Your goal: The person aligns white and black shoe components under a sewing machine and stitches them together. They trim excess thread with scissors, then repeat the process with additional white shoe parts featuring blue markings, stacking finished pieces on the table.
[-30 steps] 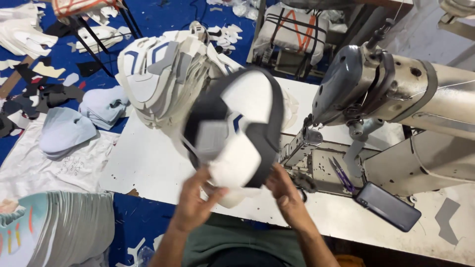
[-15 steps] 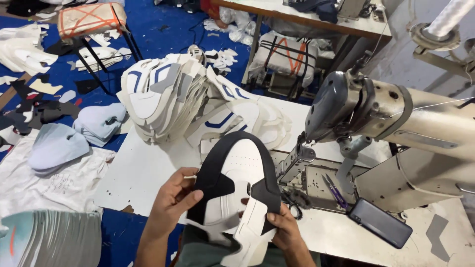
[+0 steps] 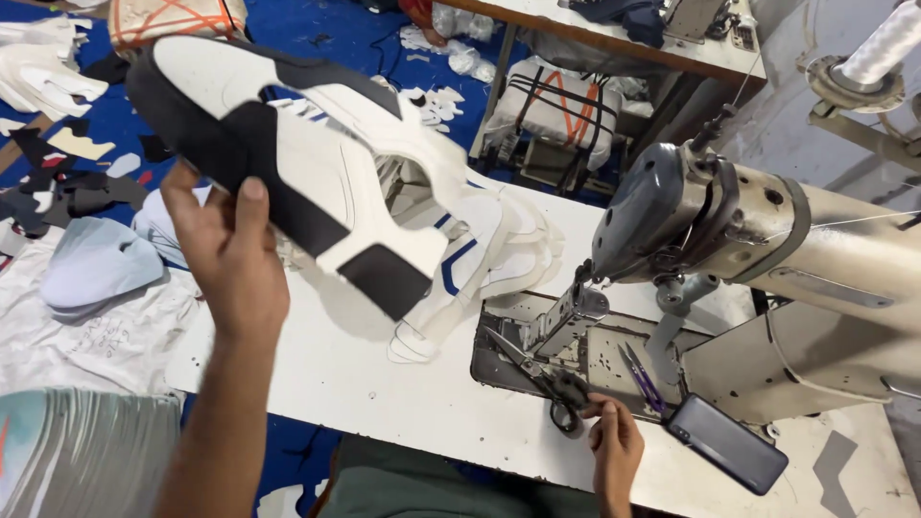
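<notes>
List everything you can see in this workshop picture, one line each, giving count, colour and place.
Black-and-white flat shoe upper: one, held up at left.
Stack of white shoe uppers with blue trim: one pile, on the table's middle.
White work table: one, centre.
Grey industrial sewing machine: one, right.
Dark metal scissors: one, on the machine bed.
Purple thread snips: one, beside the scissors.
Dark phone: one, table's near right.
White thread cone: one, top right.
Pale blue fabric pieces: a pile, left.
Blue floor: strewn with scraps.
Left hand: grip on the upper.
Right hand: at the scissors' handle.
</notes>
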